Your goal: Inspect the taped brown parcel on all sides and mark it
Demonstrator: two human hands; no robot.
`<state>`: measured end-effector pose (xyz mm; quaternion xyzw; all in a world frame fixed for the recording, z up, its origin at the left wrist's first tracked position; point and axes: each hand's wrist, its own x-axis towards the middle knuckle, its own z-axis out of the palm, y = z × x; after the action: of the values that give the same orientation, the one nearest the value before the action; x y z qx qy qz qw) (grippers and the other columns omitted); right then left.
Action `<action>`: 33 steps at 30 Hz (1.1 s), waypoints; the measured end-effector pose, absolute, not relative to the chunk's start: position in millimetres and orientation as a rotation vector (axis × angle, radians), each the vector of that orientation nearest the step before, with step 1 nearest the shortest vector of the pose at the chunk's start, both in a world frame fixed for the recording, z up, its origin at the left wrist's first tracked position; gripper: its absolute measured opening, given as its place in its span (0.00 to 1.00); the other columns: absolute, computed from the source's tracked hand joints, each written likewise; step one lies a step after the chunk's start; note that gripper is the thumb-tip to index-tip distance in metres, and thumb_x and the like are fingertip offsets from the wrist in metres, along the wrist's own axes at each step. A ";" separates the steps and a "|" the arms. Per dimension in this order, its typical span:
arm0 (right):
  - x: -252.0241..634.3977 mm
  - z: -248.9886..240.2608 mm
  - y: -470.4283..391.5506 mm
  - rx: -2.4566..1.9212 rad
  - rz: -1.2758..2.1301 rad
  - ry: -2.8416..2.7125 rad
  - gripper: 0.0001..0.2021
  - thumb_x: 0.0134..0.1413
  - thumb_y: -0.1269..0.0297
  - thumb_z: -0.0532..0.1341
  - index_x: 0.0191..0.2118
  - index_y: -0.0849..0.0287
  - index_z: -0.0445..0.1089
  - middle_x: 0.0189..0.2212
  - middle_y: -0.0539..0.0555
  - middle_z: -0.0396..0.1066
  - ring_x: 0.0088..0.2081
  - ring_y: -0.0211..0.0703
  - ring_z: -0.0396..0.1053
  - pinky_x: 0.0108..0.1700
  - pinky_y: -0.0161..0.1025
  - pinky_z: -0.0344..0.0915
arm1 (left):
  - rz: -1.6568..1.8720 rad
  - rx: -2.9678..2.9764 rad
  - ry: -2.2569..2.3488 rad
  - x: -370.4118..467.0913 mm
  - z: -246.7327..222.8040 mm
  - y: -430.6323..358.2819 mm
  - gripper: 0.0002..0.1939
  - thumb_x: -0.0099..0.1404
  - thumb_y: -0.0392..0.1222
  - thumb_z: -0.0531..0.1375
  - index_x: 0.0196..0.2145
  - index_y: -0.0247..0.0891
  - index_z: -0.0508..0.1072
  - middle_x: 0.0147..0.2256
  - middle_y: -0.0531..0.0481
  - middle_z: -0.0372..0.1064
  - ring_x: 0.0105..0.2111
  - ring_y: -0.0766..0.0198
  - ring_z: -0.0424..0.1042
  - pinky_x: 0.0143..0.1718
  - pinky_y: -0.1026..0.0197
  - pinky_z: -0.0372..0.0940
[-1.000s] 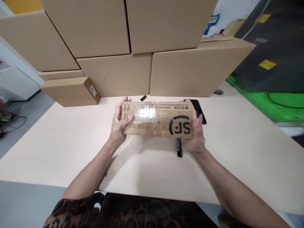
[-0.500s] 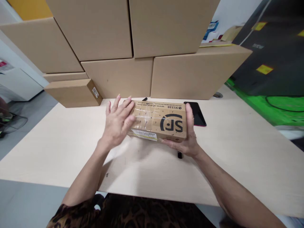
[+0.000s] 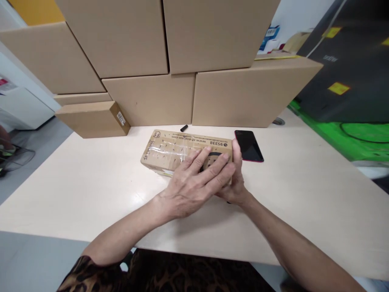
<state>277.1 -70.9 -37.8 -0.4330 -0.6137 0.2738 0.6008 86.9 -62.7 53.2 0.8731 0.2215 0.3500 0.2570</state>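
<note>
A small brown cardboard box [image 3: 164, 150] with printed lettering and clear tape is held above the table, its long side facing across me. My right hand [image 3: 237, 178] grips its right end, the thumb along the short side and the other fingers mostly hidden. Across the top of the box lies my left hand [image 3: 197, 182], fingers stretched out flat over the printed logo near the right end. A black phone [image 3: 249, 146] rests just right of the box. Behind it is a small black cylinder [image 3: 184, 128]. Part of a dark object shows beneath my right hand.
Large cardboard boxes [image 3: 148, 99] are stacked along the back of the pale table [image 3: 100, 194]. A flat cardboard box [image 3: 91, 119] stands at the left of the stack. To the right, a dark panel [image 3: 346, 73] rises beside a green surface [image 3: 361, 142].
My left hand has slid from the box's left end rightward over its top, uncovering the left end and hiding the logo. The box has shifted slightly left.
</note>
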 end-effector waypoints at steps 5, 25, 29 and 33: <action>269.7 -42.7 -73.6 -0.990 0.624 -1.419 0.71 0.36 0.34 0.80 0.81 0.42 0.42 0.77 0.61 0.53 0.78 0.75 0.53 0.76 0.71 0.59 | 0.947 2.329 0.583 81.6 50.6 -57.1 0.16 0.73 0.41 0.66 0.55 0.52 0.84 0.62 0.48 0.79 0.71 0.36 0.68 0.74 0.24 0.56; 277.8 -22.0 -69.3 -0.867 1.000 -0.987 0.45 0.56 0.47 0.73 0.76 0.41 0.57 0.70 0.55 0.71 0.70 0.64 0.69 0.73 0.67 0.65 | 1.202 1.370 0.946 22.2 27.9 -10.8 0.60 0.62 0.70 0.71 0.79 0.49 0.48 0.72 0.36 0.64 0.73 0.36 0.63 0.73 0.35 0.58; 280.4 -17.9 -67.0 -0.841 1.054 -0.968 0.43 0.57 0.47 0.72 0.75 0.41 0.59 0.69 0.54 0.72 0.70 0.63 0.70 0.71 0.66 0.69 | 1.170 1.196 0.817 28.2 21.4 -9.0 0.57 0.61 0.67 0.72 0.78 0.51 0.52 0.66 0.40 0.73 0.68 0.38 0.70 0.70 0.37 0.64; 283.8 -17.8 -62.4 -0.819 1.095 -1.021 0.37 0.60 0.46 0.69 0.73 0.38 0.61 0.69 0.51 0.72 0.71 0.61 0.69 0.70 0.62 0.71 | 1.239 1.153 0.857 31.5 25.9 -11.5 0.54 0.62 0.66 0.72 0.77 0.47 0.56 0.62 0.40 0.76 0.63 0.41 0.75 0.65 0.40 0.70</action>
<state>283.8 -62.4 -17.8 -0.3617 -0.4508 0.4835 0.6574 31.5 -11.5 25.9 0.4937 0.3671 0.5307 0.5830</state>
